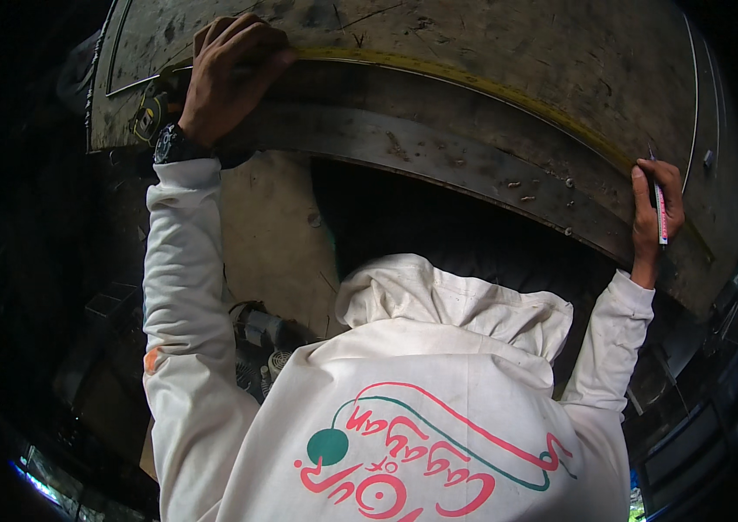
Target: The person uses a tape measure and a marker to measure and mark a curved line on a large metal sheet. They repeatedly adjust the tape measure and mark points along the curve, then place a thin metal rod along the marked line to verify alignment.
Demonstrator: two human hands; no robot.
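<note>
Measuring, it seems: the tape [490, 85] arcs across the desk [508, 39] from eleven o'clock to three. The left hand [234, 76] curls over it at eleven, grip hidden; the right hand [645, 207], near three, pinches a pen [662, 222]. Marking calls for a steady tape.

White shirt [425, 370] bears readable red lettering [378, 498] in stacked slanting words, beside green disc [327, 447]. White pen [662, 219] carries pinkish print, too small to read; markings on yellow tape-measure blade [473, 83] are unreadable.
</note>
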